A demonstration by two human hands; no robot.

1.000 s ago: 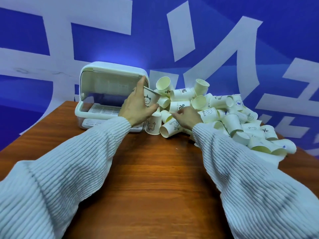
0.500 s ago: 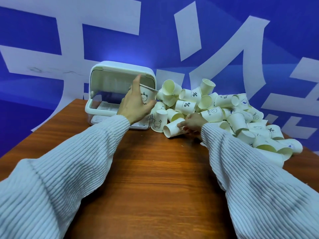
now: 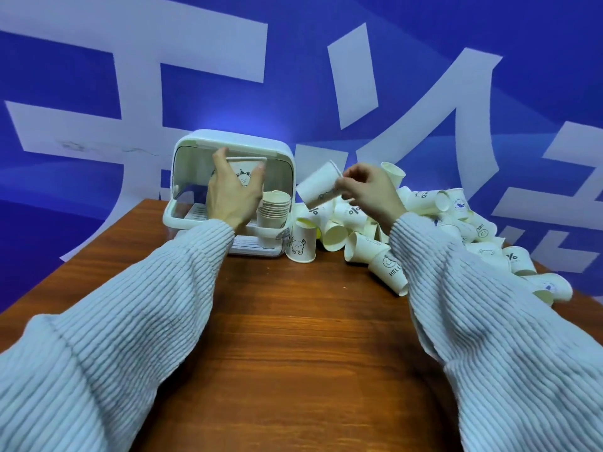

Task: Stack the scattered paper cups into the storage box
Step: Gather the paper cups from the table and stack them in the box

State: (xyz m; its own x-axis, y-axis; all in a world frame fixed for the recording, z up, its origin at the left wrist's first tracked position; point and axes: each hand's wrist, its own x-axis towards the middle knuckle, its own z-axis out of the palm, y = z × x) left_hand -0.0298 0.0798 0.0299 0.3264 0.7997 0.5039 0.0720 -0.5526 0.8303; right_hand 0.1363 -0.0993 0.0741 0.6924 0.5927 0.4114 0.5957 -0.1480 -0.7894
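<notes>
We see both hands up at the far side of the wooden bench [image 3: 293, 337]. Left hand [image 3: 232, 197] grips a bear-print paper cup [image 3: 245, 172], upright, mouth up, thumb on one side and fingers round the other, held in front of the open mouth of the white storage box [image 3: 233, 141]. Box lid is flipped up; box sits at the bench's far left. Inside the box on its right side we see a stack of nested cups [image 3: 274, 212], standing upright, just right of the left hand and below the held cup. Right hand [image 3: 370, 194] has its fingers curled on a second paper cup [image 3: 321, 187], tilted on its side, held above the pile. The pile of loose cups [image 3: 434, 230] lies jumbled to the right of the box, reaching to the bench's right edge, some on their sides, some mouth down. One bear cup [image 3: 301, 244] stands mouth down just beside the box's front right corner. Ribbed pale sleeves [image 3: 130, 321] cover both arms. Blue backdrop with white shapes [image 3: 424, 76] is behind it all.
</notes>
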